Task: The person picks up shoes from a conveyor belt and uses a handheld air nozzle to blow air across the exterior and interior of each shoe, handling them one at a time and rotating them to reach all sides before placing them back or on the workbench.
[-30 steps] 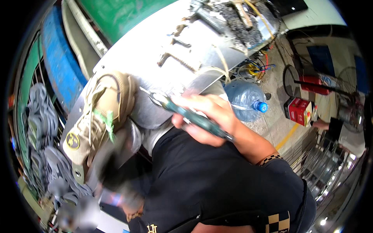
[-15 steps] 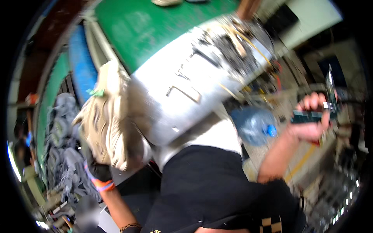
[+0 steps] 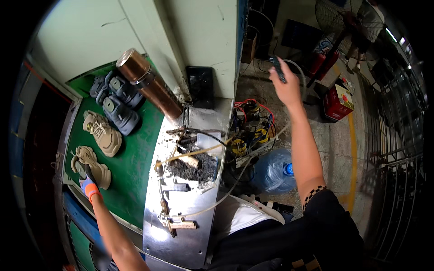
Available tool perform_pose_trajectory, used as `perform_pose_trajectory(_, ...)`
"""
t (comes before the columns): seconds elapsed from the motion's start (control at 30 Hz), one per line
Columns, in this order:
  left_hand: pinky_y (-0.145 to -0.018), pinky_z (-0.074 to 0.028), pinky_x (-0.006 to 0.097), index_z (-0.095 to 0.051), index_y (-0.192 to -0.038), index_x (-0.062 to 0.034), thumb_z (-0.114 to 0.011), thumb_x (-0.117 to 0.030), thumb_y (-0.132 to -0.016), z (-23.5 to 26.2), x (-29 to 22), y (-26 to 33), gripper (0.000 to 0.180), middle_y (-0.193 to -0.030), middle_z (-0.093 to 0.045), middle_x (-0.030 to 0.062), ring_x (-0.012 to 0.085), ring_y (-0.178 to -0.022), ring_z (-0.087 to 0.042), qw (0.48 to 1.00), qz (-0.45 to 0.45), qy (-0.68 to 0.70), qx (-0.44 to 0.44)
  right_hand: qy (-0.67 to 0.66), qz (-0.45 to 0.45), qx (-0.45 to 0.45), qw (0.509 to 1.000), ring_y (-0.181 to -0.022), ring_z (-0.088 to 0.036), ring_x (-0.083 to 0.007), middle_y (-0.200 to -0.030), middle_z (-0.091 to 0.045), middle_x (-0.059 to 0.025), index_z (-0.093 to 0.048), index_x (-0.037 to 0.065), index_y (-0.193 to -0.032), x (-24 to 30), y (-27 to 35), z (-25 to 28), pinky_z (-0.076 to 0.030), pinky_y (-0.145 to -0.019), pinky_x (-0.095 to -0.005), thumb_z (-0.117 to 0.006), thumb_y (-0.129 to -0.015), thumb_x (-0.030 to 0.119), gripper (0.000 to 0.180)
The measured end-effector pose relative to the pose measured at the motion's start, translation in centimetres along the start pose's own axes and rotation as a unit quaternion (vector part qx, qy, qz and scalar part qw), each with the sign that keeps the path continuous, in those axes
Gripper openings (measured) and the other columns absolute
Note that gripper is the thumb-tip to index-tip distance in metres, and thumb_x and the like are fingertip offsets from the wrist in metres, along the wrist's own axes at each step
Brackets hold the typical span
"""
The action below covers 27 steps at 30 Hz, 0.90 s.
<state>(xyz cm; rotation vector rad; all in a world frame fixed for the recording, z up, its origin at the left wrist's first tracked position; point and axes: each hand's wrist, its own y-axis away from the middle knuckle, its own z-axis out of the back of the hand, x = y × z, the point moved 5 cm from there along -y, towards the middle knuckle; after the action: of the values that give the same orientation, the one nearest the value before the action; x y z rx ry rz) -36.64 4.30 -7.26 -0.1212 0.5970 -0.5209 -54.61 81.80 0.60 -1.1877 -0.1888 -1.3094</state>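
At the left, my left hand point(image 3: 89, 184), in a grey glove with an orange cuff, grips the heel collar of a beige sneaker point(image 3: 100, 174). This sneaker rests on a green tabletop point(image 3: 131, 180). Just beyond it stands another beige sneaker point(image 3: 105, 136), with several blue-grey sneakers point(image 3: 121, 115) farther back. My right hand point(image 3: 288, 86) is bare and raised at the upper right, away from the table. Its fingers are closed around a small tool with a dark green handle point(image 3: 278, 68); the tool's working end cannot be made out.
Beside the tabletop lies a metal plate point(image 3: 181, 246) carrying a black-bristled brush point(image 3: 192, 169), tubing and small tools. A copper-coloured thermos point(image 3: 153, 86) and a black flat device point(image 3: 200, 86) stand behind. Rightward are a water jug point(image 3: 273, 174), a red carton point(image 3: 338, 101) and a fan point(image 3: 350, 27).
My view has turned. The beige sneaker in my left hand has come down onto the green tabletop. My right hand still holds its tool, now with the arm stretched forward.
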Motion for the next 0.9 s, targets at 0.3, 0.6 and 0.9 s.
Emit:
perform_pose_trajectory(0.3,-0.108,-0.034,0.037,-0.039,-0.142,0.0013,-0.061,-0.044,-0.090,14.7,20.6,3.9,0.072,-0.143,-0.044,0.0208,0.0328,-0.131,-0.043,0.978,-0.086,-0.175,0.075,0.074,0.022,0.015,0.997,-0.093,-0.062,-0.0432,-0.094,-0.066,-0.0254,-0.055,0.009,-0.128,3.1,-7.3,-6.4,-0.051,-0.079,-0.0433,-0.061,-0.083,0.019,0.047)
perform_pose_trajectory(0.6,-0.110,-0.035,0.039,-0.043,-0.140,-0.0007,-0.062,-0.037,-0.089,40.3,48.5,17.6,0.066,-0.140,-0.046,0.0222,0.0352,-0.129,-0.045,0.810,-0.284,-0.504,-0.096,0.234,-0.008,0.063,0.970,-0.110,-0.059,-0.0382,-0.116,-0.061,-0.0262,-0.057,0.005,-0.126,-0.2,-9.5,-16.7,-0.048,-0.092,-0.0437,-0.061,-0.084,0.019,0.044)
perform_pose_trajectory(0.9,-0.082,-0.051,0.043,-0.066,-0.108,-0.0019,-0.051,-0.033,-0.091,32.0,41.7,17.2,0.038,-0.109,-0.064,0.0236,0.0353,-0.098,-0.064,0.968,0.138,-0.166,-0.125,0.131,0.313,0.013,0.940,-0.123,-0.051,-0.0317,-0.133,-0.054,-0.0199,-0.044,-0.003,-0.136,-17.6,-15.2,0.1,-0.038,-0.105,-0.0386,-0.066,-0.089,0.022,0.057)
